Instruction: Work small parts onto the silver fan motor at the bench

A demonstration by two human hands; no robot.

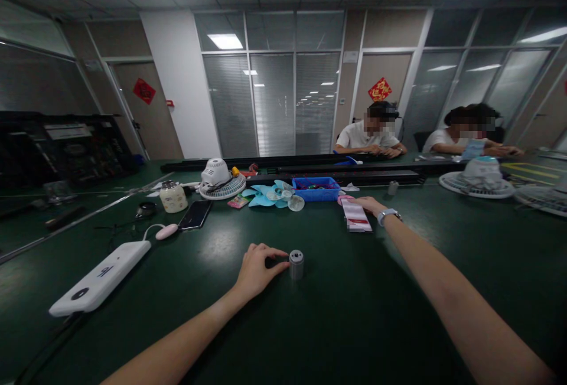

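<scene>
A short grey metal cylinder, like a small motor point(296, 268), stands upright on the dark green table, with a hole and small marks on its top. My left hand point(259, 268) is beside it, thumb and index finger curved apart, their tips at its left side and not wrapped round it. Farther off, my right hand point(371, 205), with a watch point(388, 214) on the wrist, reaches to the top edge of a phone point(356, 217) with a lit, partly blurred screen. Its fingers stretch leftward near a pink item point(344, 199), mostly hidden behind the phone.
Beyond lie blue fan blades point(270, 193), a blue basket point(316, 190) with wires and a white fan part point(217, 178). A dark phone point(195, 215), jar point(173, 197) and white power strip point(101, 279) are leftward. Another cylinder point(393, 188) stands right; two people sit across.
</scene>
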